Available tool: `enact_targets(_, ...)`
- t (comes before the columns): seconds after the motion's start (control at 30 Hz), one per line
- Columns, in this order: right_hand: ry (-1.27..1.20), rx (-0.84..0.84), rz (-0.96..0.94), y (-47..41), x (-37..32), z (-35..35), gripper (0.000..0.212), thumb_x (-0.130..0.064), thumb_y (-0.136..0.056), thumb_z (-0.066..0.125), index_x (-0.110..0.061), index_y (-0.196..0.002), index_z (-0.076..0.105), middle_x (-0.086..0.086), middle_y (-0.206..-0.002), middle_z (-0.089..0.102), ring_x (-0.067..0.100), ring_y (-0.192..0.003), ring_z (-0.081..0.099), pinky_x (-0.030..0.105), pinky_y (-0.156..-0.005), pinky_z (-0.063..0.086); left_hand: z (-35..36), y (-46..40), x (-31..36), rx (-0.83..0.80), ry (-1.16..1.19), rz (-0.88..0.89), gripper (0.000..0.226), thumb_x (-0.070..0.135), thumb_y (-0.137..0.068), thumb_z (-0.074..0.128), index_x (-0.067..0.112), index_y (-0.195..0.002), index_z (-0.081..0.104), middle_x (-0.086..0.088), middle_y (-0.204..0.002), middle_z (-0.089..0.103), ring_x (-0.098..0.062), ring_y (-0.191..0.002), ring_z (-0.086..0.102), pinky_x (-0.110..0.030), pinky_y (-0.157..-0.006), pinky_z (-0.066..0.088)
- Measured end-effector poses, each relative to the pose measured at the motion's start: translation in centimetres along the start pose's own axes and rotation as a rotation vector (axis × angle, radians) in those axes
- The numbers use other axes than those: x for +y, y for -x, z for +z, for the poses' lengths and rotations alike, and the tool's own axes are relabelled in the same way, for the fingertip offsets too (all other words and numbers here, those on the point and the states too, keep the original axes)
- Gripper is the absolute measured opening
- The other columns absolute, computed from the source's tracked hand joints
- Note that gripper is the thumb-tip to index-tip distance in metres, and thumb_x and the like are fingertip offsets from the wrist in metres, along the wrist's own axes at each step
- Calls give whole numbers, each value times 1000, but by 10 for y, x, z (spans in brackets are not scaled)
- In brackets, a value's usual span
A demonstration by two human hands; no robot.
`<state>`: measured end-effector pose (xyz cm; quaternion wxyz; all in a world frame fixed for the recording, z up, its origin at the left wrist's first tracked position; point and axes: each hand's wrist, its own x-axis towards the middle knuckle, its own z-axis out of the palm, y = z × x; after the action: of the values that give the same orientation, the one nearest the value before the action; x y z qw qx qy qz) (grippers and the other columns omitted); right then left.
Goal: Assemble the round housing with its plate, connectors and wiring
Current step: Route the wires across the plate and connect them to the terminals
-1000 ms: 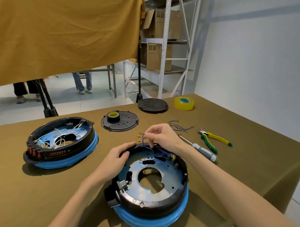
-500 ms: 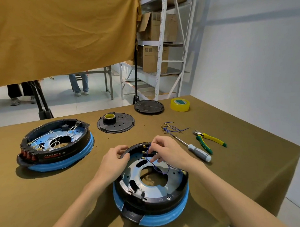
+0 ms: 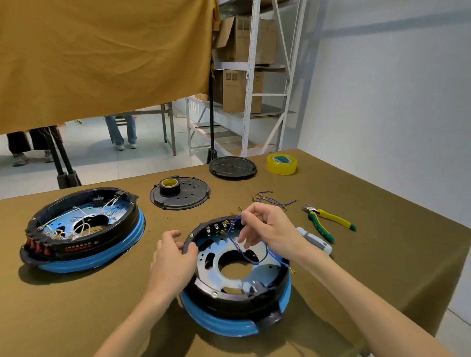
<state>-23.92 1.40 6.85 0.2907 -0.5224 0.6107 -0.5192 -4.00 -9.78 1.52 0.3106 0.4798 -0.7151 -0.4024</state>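
A round black housing (image 3: 225, 298) with a blue band sits on the table in front of me. Inside it lies a shiny metal plate (image 3: 241, 281) with a round hole. Brass connectors (image 3: 218, 227) line its far inner wall. My left hand (image 3: 174, 259) grips the housing's left rim. My right hand (image 3: 270, 229) pinches a blue wire (image 3: 246, 256) above the connectors; the wire loops down over the plate. A brass terminal on the wire's other end (image 3: 292, 270) hangs over the right rim.
A second housing (image 3: 80, 234) with white wiring sits at left. Behind are a black perforated cover (image 3: 193, 195) with a tape roll (image 3: 169, 185), a black lid (image 3: 232, 166), yellow tape (image 3: 281, 164), spare blue wires (image 3: 271, 199), pliers (image 3: 326, 221) and a screwdriver (image 3: 315, 240).
The housing has been turned on the table, so the connectors now face away from me. My right hand has lifted the blue wire near the connectors; my left hand shifted along the rim.
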Motion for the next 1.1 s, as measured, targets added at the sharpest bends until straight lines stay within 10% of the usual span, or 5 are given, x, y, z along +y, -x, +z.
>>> enact_targets(0.27,329,-108,77,-2,-1,-2,30,-23,-109,47,-5,-93,65,9,-75,74,14,-46,53,28,-53,47,-5,-12,3,-327,203,196,42,15,-105,54,27,-146,51,10,-134,58,-11,-125,58,-29,-98,52)
enact_targets(0.93,173,-112,527,-17,22,26,26,-15,-104,50,-2,-92,69,10,-68,68,15,-41,53,21,-36,38,-5,-15,-3,-296,-178,339,44,25,-103,55,30,-146,49,20,-136,45,-2,-132,41,-31,-114,37)
enact_targets(1.1,162,-80,534,-16,22,30,26,-14,-107,47,-3,-93,66,9,-65,67,15,-42,58,22,-37,41,-1,-13,-7,-376,12,308,42,18,-105,49,41,-139,48,29,-126,58,12,-112,58,-15,-86,51)
